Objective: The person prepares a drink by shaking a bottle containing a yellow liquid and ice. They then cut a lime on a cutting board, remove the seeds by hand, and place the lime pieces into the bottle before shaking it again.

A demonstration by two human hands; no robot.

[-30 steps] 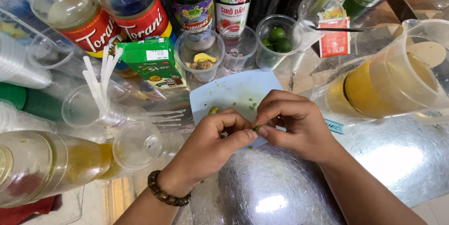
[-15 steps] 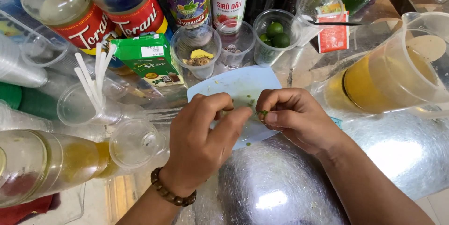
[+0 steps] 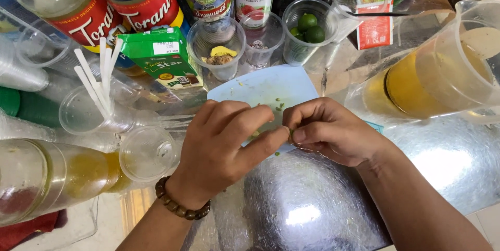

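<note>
Two hands meet over the pale cutting board (image 3: 260,87); left hand (image 3: 224,141) and right hand (image 3: 333,131) pinch one tiny green piece (image 3: 290,135); two limes (image 3: 311,28) sit in a cup.

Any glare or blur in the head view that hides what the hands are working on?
Head view: bright glare patches on the metal counter; left hand and right hand sharp and evenly lit; the small green piece pinched between them is mostly hidden; edges bend slightly.
</note>
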